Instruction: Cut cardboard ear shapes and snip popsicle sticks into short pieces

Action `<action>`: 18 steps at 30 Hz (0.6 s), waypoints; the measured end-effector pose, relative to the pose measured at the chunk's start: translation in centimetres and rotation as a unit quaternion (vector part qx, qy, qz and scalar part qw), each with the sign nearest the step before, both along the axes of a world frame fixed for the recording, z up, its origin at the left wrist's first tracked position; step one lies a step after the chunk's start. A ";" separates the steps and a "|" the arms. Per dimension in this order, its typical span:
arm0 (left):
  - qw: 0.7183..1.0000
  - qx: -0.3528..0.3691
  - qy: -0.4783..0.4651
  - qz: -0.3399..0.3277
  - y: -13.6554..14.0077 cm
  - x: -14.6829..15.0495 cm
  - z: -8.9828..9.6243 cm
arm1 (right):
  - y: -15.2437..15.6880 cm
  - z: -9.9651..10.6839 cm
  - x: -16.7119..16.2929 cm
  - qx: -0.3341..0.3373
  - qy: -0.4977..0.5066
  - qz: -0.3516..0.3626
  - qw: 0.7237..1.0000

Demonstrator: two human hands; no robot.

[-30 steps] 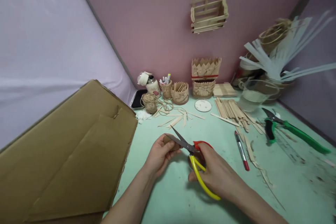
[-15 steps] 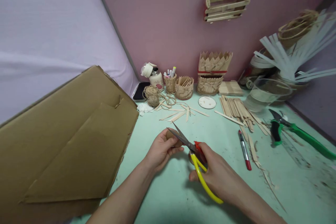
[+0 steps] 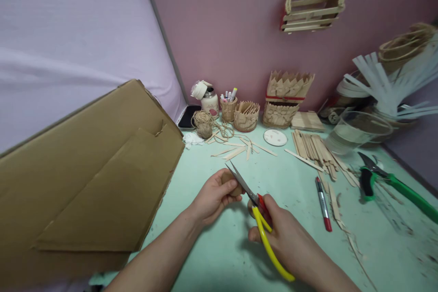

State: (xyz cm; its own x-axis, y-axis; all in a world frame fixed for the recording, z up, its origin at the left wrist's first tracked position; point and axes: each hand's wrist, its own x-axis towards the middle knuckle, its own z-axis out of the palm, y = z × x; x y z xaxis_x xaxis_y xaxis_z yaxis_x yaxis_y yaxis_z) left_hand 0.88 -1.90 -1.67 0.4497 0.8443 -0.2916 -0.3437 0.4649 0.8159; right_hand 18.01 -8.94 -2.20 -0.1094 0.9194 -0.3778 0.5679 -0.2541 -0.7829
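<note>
My left hand [image 3: 217, 196] pinches a small brown piece with a rounded edge [image 3: 226, 177], which looks like cardboard, between thumb and fingers. Scissors [image 3: 272, 248] with yellow-coated handles are gripped in my right hand [image 3: 282, 232]. Their blades point up and left, slightly parted, and cross over the right side of the brown piece. Whether they are cutting into it I cannot tell. Something red shows by the scissors' pivot, beside my right fingers. Both hands are above the pale green table [image 3: 219, 264].
A large cardboard sheet [image 3: 102, 182] leans on the left. Twine [image 3: 204, 123], cut wooden strips [image 3: 236, 150] and a white lid [image 3: 275, 137] lie beyond my hands. Craft sticks [image 3: 313, 148], a red marker [image 3: 323, 205], green-handled pruners [image 3: 383, 175] and a clear plastic cup [image 3: 359, 130] are at right.
The scissor blades have drawn closer together over the brown piece. My view has turned a little, so the surroundings appear shifted to the right. Both hands keep their holds.
</note>
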 end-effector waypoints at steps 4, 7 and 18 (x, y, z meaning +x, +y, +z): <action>1.000 -0.001 -0.002 -0.006 -0.2 0.0 0.3 | 0.0 -0.5 0.2 -0.002 0.061 0.010 0.998; 1.000 -0.006 0.007 -0.008 -0.2 -0.1 0.7 | 0.0 -0.5 0.6 0.008 0.128 0.023 0.991; 1.000 0.007 0.030 0.002 -0.4 -0.3 1.7 | -0.6 1.0 0.9 -0.009 0.086 0.042 0.995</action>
State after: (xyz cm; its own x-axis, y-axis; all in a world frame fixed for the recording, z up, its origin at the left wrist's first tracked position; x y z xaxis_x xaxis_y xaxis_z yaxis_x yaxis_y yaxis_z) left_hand 0.59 -2.28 -0.02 0.4289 0.8500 -0.3060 -0.2956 0.4521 0.8415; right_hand 18.92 -9.52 -1.20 -0.2497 0.8974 -0.3638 0.4459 -0.2269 -0.8659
